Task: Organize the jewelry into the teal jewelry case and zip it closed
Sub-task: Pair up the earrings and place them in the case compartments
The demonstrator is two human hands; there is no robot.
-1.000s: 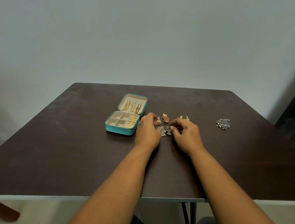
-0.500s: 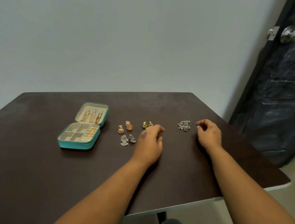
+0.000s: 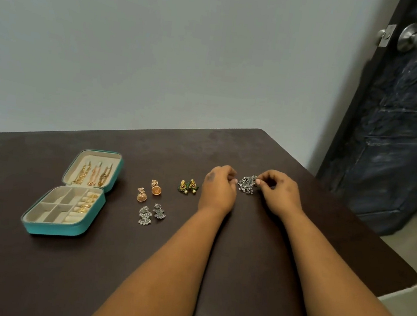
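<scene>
The dark worktop (image 3: 256, 254) runs out before me, and my teal jewelry case (image 3: 67, 204) lies open at its left, necklaces in the lid, rings in the rolls, most compartments bare. My left hand (image 3: 218, 189) and right hand (image 3: 280, 193) flank the silver cluster (image 3: 247, 185), fingers curled; the right fingertips touch its edge, though whether either hand truly pinches it I cannot tell. Left of my hands wait the green pair (image 3: 188, 187), the gold jhumkas (image 3: 149, 192) and the silver fan pair (image 3: 151, 213). I judge I'm gathering this cluster; next comes lifting it cleanly and carrying it across to an empty compartment.
</scene>
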